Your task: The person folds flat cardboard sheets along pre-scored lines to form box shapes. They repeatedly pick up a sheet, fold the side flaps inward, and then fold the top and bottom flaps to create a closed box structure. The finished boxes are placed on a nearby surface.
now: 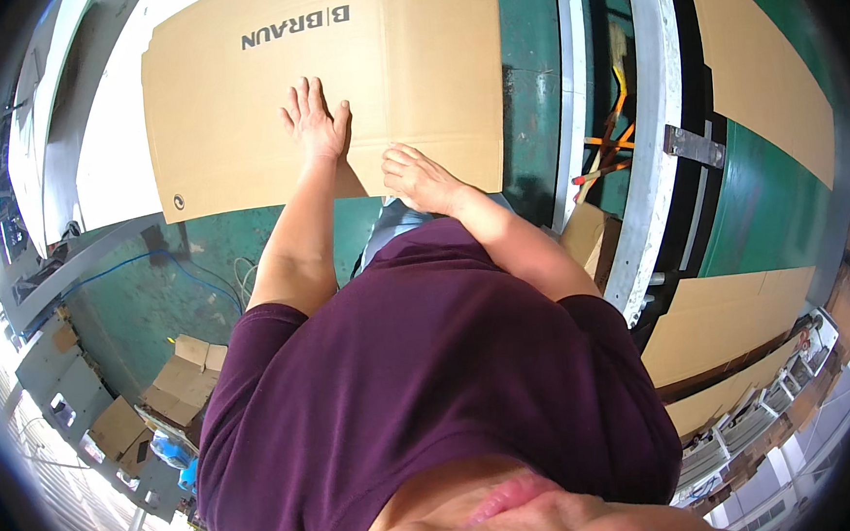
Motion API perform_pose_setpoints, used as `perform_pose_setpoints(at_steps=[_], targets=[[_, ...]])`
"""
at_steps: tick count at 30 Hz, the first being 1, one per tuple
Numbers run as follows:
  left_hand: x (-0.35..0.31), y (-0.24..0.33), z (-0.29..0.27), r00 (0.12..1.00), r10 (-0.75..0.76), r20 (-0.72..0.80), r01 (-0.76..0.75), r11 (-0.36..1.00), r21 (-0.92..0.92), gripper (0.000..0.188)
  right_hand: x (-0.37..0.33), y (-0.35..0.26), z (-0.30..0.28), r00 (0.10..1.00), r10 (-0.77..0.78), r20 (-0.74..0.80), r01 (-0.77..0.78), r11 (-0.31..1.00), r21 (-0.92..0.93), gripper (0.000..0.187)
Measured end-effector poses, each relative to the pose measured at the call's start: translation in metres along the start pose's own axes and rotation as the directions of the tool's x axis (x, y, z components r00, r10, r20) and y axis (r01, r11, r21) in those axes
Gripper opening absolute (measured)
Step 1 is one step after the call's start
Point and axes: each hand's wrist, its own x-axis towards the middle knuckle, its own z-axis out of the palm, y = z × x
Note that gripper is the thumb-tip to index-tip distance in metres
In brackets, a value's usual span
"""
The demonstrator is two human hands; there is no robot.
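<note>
A large flat cardboard sheet (433,70) with dark printing lies in front of me, partly over a white surface (120,128). On top of it, near the middle, my left hand (316,131) rests with its fingers spread and nothing held. My right hand (422,178) lies at the sheet's near edge, to the right of the left hand. Its fingers are close together and slightly bent against the cardboard, and no object shows in them. The underside of the sheet is hidden.
To the right runs a metal rail (655,135) with a bracket (694,146). Beyond it lie more cardboard sheets (730,320). Orange and yellow rods (612,142) sit between the rails. On the green floor (126,313), a blue cable (192,272) and cardboard pieces (184,378) lie at left.
</note>
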Motion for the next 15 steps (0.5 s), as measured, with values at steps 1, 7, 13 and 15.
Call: perform_pose_setpoints(at_steps=[1, 7, 13, 15], targets=[[-0.001, 0.002, 0.000, 1.000, -0.008, -0.013, 0.009, 0.999, 0.043, 0.073, 0.000, -0.002, 0.000, 0.999, 0.022, -0.035, -0.022, 1.000, -0.020, 0.008], [0.002, 0.009, -0.001, 1.000, -0.001, -0.024, 0.002, 0.999, 0.041, 0.070, -0.007, 0.003, -0.005, 0.998, 0.053, -0.018, -0.054, 0.996, -0.064, 0.012], [0.000, 0.014, -0.006, 1.000, -0.009, -0.009, 0.009, 0.999, 0.037, 0.071, 0.023, 0.033, -0.035, 0.996, -0.073, 0.054, 0.081, 0.985, -0.151, 0.019], [-0.001, 0.015, -0.009, 1.000, -0.030, -0.003, 0.030, 0.999, 0.026, 0.071, 0.054, 0.071, -0.048, 0.986, -0.164, -0.012, 0.154, 0.945, -0.288, 0.020]])
